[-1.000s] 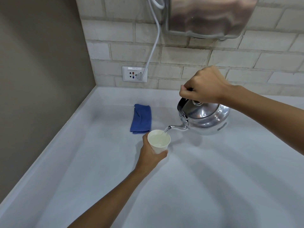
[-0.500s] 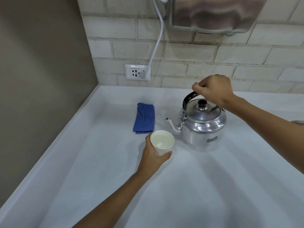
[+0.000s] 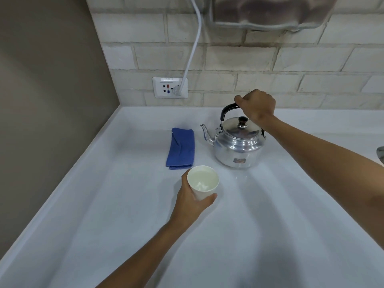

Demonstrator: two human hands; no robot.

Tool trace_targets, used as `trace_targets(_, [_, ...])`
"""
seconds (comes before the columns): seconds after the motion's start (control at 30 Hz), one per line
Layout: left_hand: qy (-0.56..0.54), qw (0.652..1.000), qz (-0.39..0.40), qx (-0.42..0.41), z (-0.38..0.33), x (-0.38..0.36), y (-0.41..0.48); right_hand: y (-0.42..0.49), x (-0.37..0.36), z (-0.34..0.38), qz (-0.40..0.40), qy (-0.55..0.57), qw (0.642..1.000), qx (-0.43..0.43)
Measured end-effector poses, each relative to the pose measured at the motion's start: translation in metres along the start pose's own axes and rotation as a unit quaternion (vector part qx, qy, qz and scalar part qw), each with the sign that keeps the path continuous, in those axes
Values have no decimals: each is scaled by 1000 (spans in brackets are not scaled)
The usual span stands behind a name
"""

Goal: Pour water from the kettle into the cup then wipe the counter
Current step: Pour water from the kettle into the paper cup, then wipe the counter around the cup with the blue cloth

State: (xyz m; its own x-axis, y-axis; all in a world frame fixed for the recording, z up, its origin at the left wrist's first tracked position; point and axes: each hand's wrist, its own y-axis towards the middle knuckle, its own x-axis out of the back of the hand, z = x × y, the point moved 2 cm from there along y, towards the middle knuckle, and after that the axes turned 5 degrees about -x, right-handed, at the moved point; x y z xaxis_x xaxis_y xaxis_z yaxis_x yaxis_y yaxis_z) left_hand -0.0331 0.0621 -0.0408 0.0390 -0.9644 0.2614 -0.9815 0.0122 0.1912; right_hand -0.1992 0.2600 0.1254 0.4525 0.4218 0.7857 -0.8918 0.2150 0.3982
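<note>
A shiny metal kettle (image 3: 238,145) stands upright on the white counter (image 3: 104,204), spout pointing left. My right hand (image 3: 257,108) is closed around its black handle from above. A white paper cup (image 3: 203,182) holding water stands in front of the kettle, and my left hand (image 3: 190,201) wraps around its side. A folded blue cloth (image 3: 181,148) lies flat on the counter, left of the kettle and just behind the cup.
A brick wall runs along the back with a white socket (image 3: 170,87) and a plugged-in white cable (image 3: 193,44). A steel appliance (image 3: 270,11) hangs above. A brown wall (image 3: 47,90) bounds the left side. A metal edge (image 3: 380,152) shows at far right.
The kettle was tilted, pouring into the cup; it has swung back upright and now stands on the counter, farther behind. My left hand has kept the cup throughout.
</note>
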Motion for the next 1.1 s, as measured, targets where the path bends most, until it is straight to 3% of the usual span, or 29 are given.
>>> trace_targets(0.53, [6, 1000, 9, 9, -3, 2, -1, 22, -27, -6, 4, 2, 1000, -26])
trace_targets(0.73, [-2, 998, 63, 28, -2, 9, -5, 20, -27, -9, 10, -18, 1000, -22])
trace_targets(0.83, [19, 994, 109, 11, 2, 26, -11, 9, -23, -6, -48, -24, 998, 31])
trace_targets(0.97, [67, 993, 89, 25, 6, 64, -16, -49, -17, -5, -149, 98, 981, 73])
trace_targets(1.03, [83, 995, 58, 24, 6, 82, -15, -93, -23, -14, -129, 151, 979, 52])
trace_targets(1.1, [97, 995, 21, 26, 6, 97, -10, -136, -36, -29, -48, 127, 990, 28])
